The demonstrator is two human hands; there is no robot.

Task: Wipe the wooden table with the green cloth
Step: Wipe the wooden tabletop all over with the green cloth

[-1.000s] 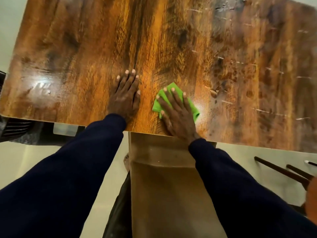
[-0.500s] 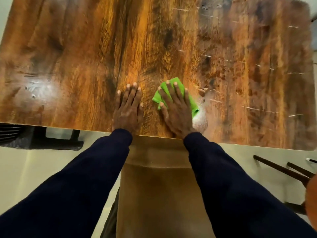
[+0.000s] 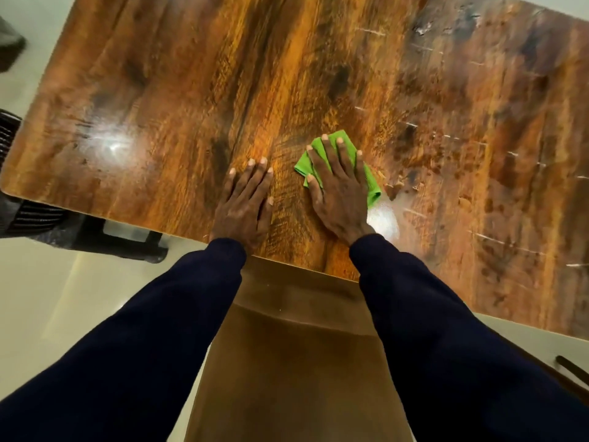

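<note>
Two hands flat on the glossy brown wooden table, near its front edge: right hand, fingers straight, pressing the folded green cloth; left hand spread beside it, apart.

Folded green cloth lies flat (crumpled) on glossy wooden table.

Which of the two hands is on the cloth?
The right hand, pressing flat on the green cloth; the left hand rests on the bare wooden table beside it.
</note>
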